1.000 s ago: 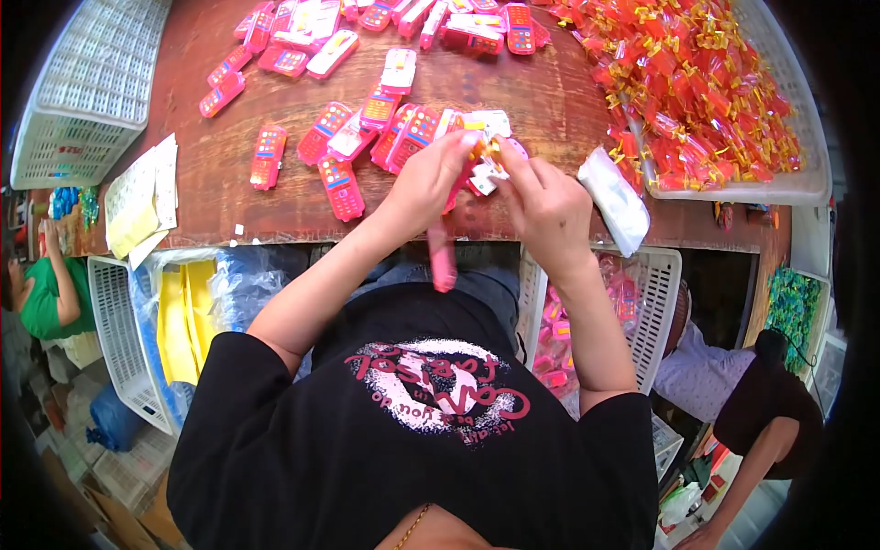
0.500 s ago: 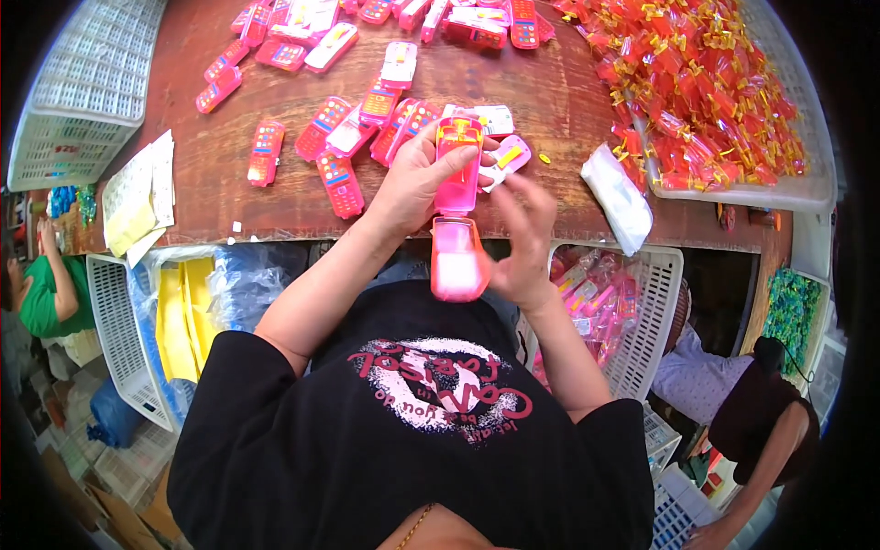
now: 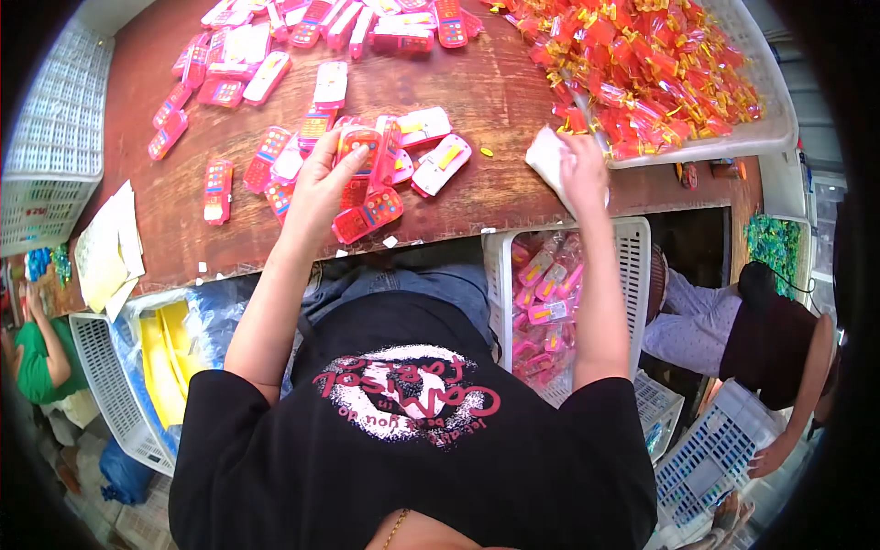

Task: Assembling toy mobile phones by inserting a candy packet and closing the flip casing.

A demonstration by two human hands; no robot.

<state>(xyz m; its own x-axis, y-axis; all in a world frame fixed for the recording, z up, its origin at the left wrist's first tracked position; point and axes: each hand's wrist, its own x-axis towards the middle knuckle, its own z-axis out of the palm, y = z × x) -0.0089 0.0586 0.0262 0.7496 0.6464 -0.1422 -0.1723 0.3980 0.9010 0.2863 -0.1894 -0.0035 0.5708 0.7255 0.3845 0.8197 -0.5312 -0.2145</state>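
My left hand (image 3: 319,183) is closed around a pink toy phone (image 3: 358,139), thumb across its front, just above the table. Under and beside it lie more pink toy phones (image 3: 368,216), some overlapping, so the held one's lower part is hard to separate from them. To its right, a phone (image 3: 442,165) rests with its white back and yellow strip upward. My right hand (image 3: 585,174) is on a white bundle (image 3: 546,163), which looks like a stack of thin plastic bags. Its fingers are bent over the bundle and slightly blurred, so their grip is unclear.
Many toy phones (image 3: 247,50) cover the far left of the table (image 3: 495,87). A white tray (image 3: 733,145) of orange wrapped pieces stands at far right. A crate (image 3: 632,266) of bagged pink phones sits below the table edge. Another person (image 3: 779,357) is at right.
The opened pink phone held between both hands is no longer seen open. My left hand now holds a closed phone over the group; my right hand has moved right onto the white bundle.
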